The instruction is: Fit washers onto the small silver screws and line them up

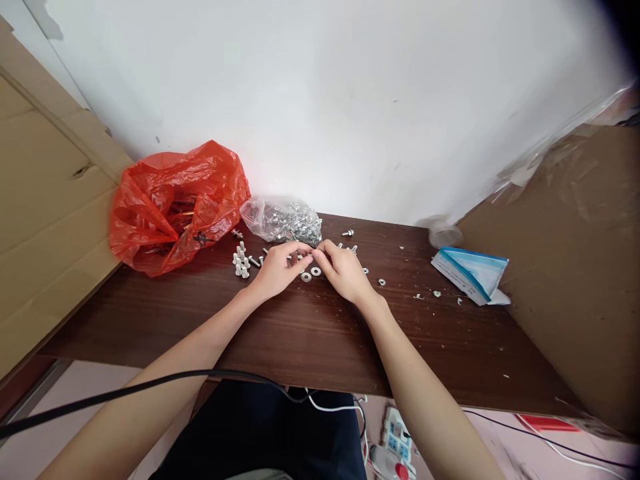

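Note:
Both hands meet over the middle of the dark wooden table. My left hand [281,269] is closed, thumb and fingertips pinched together, and what lies between them is too small to make out. Touching it at the fingertips, my right hand [345,269] is closed in a similar pinch on something hidden. Just below the fingertips lie two flat washers [306,277]. A group of bolts [241,261] stands upright left of my left hand, with loose bolts beside it. Behind the hands rests a clear plastic bag [285,220] full of small metal parts.
A red plastic bag [175,207] sits at the back left. On the right are a blue-and-white zip bag [473,272] and a clear round container [445,235]. Cardboard [565,267] borders the right side. A black cable [150,382] crosses below the left forearm.

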